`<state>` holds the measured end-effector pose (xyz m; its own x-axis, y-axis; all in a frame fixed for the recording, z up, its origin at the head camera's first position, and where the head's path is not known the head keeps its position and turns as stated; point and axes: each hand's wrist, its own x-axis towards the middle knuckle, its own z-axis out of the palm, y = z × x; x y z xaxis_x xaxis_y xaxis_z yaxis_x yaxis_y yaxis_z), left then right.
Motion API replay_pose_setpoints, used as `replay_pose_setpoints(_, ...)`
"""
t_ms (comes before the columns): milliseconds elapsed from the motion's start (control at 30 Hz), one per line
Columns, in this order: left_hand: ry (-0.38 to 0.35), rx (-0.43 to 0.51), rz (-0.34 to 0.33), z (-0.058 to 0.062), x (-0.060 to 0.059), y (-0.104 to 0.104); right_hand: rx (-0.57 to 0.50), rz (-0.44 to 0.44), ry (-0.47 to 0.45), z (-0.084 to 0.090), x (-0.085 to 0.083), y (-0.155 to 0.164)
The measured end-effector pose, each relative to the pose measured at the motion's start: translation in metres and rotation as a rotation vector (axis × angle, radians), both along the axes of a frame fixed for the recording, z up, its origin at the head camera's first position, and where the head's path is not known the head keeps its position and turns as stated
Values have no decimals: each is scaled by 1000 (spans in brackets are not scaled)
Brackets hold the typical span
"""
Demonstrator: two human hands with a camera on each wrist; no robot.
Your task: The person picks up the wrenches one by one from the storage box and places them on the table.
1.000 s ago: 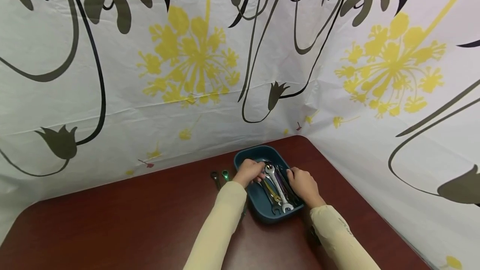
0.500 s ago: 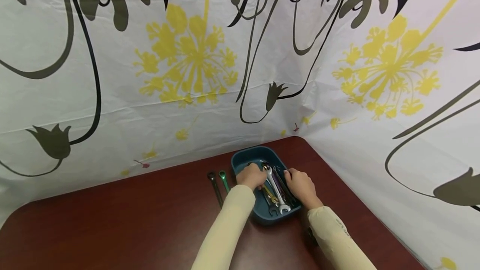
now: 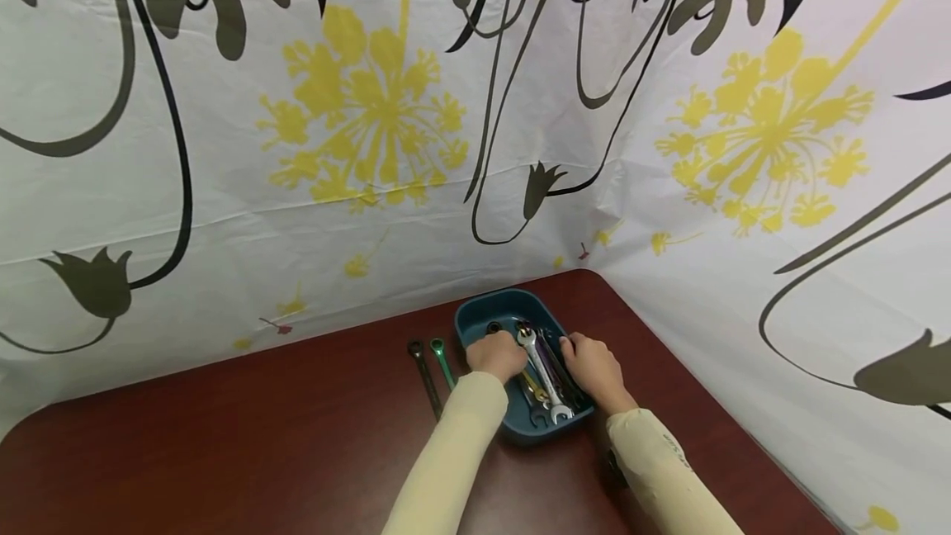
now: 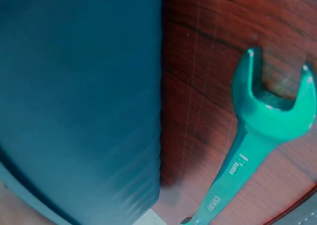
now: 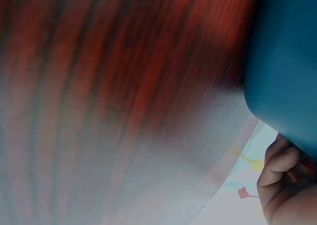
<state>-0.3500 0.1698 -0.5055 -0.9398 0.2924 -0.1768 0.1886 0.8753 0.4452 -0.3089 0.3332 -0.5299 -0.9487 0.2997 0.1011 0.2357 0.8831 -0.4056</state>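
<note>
Reaching among the wrenches looks like the step you have in hand: your left hand (image 3: 496, 355) is over the left side of the blue bin (image 3: 483, 301), knuckles up, with its fingertips hidden beneath, so I cannot tell whether they pinch anything. Your right hand (image 3: 594, 366) has its fingers curled on the bin's right rim, seemingly to steady it. The bin sits near the far right corner of the table (image 3: 223, 444) and holds several wrenches lying together lengthwise: a silver wrench (image 3: 545, 374) on top, a gold wrench (image 3: 535, 389) just left of it, a dark open end (image 3: 538, 417) toward the near end, and darker pieces along the right wall that are hard to count. A dark ring end (image 3: 494, 326) shows just beyond your left hand. Outside, left of the bin, a green wrench (image 3: 442, 360) and a dark wrench (image 3: 425, 376) lie side by side on the wood. Your next move probably calls for a sure pinch on one shank, drawn free without dragging its neighbours.
</note>
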Motion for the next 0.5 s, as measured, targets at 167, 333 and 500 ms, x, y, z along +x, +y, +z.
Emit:
replay_pose_setpoints(167,42,-56,-11,-6,0,1,-9,4,8,2,0,-1)
replay_pose_setpoints(333,107,-78,-21,-10,1,2,-13,-5,13,3,1,-2)
replay_pose_setpoints(500,171,-110,-45,-15,4,4,-28,-14,19,2,4,0)
